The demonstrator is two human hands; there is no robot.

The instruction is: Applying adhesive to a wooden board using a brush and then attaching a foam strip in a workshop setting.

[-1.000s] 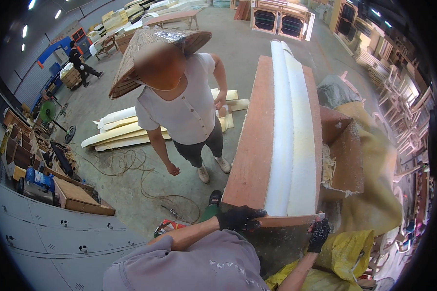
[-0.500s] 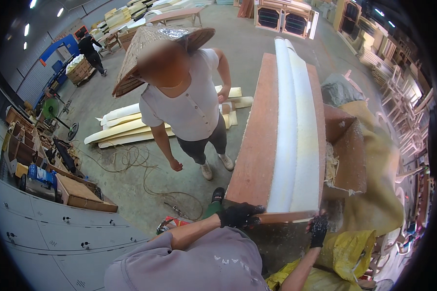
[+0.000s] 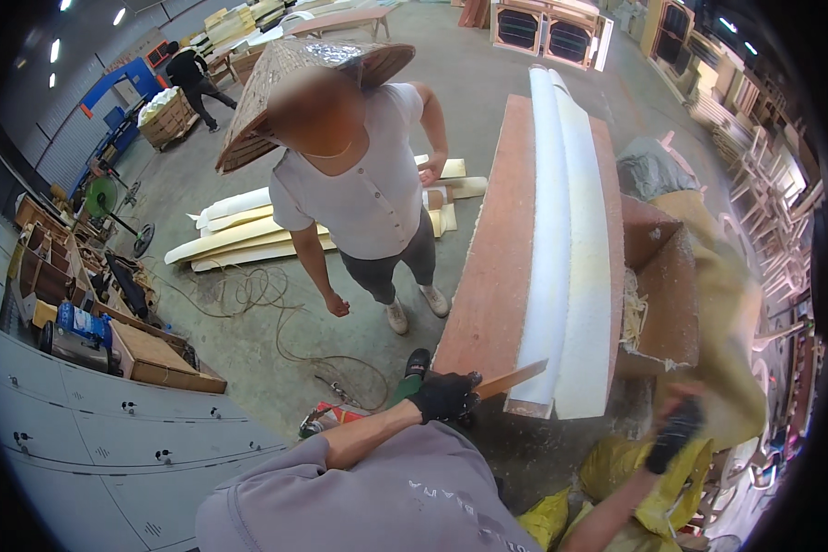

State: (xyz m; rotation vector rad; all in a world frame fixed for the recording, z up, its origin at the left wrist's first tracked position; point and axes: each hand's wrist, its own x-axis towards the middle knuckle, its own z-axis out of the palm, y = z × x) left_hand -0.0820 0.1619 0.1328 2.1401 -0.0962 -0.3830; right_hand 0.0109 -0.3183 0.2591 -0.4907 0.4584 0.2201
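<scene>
In a black fingerless-looking glove, my left hand (image 3: 444, 397) is closed round one end of a flat wooden strip (image 3: 517, 377). The strip points to the right, its free end over the near end of a long white foam piece (image 3: 541, 276). Beside that piece lies a cream foam piece (image 3: 587, 294). Both rest lengthwise on a reddish plywood board (image 3: 488, 267). My right hand (image 3: 676, 431), also gloved, is off to the right of the board, above yellow sacks (image 3: 681, 478); motion smears its fingers.
Across the board's left side stands a person in a conical hat (image 3: 359, 184). An open cardboard box (image 3: 667, 299) sits right of the board. More foam strips (image 3: 258, 239) and a loose cord (image 3: 290, 345) lie on the floor. Grey cabinets (image 3: 92, 423) fill the near left.
My right hand has left the wooden strip and swung out to the right. The strip, still in my left hand, now slants upward across the white foam's near end.
</scene>
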